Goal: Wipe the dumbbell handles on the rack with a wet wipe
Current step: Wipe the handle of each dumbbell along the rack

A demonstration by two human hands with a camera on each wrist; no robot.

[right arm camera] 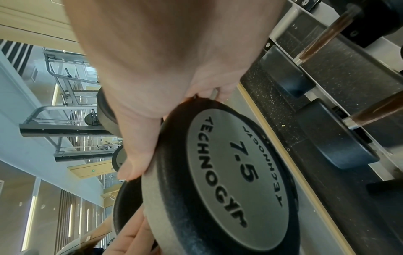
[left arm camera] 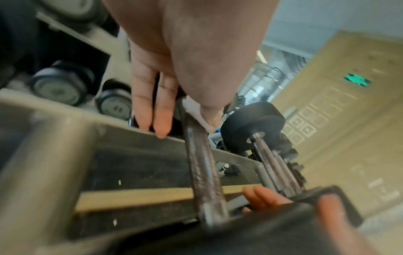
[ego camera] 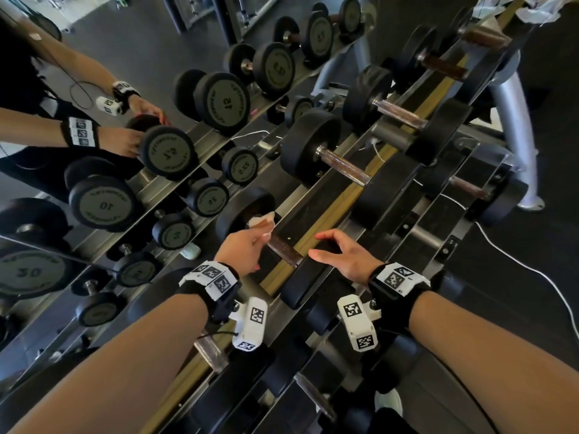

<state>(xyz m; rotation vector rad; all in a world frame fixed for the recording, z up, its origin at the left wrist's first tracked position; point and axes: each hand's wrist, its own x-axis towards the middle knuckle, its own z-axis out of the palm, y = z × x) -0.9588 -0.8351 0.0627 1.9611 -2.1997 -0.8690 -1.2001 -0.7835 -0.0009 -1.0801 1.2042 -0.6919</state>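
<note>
A black dumbbell lies on the rack (ego camera: 313, 211) right in front of me, its brown metal handle (ego camera: 285, 251) (left arm camera: 202, 172) running between two round heads. My left hand (ego camera: 263, 237) (left arm camera: 185, 125) pinches a white wet wipe (ego camera: 262, 220) (left arm camera: 196, 112) round the far end of that handle, thumb on top. My right hand (ego camera: 322, 245) (right arm camera: 152, 120) arches over the near head (right arm camera: 229, 163), marked 7.5, with the thumb along its rim and the fingers curled over it. The far head (ego camera: 244, 208) is partly hidden by the wipe.
More dumbbells (ego camera: 341, 164) sit in cradles further along the rack and on lower tiers. A mirror (ego camera: 103, 136) behind the rack repeats the weights and my arms. A white cable (ego camera: 513, 261) trails down the right. Crumpled wipes (ego camera: 542, 9) lie at the far end.
</note>
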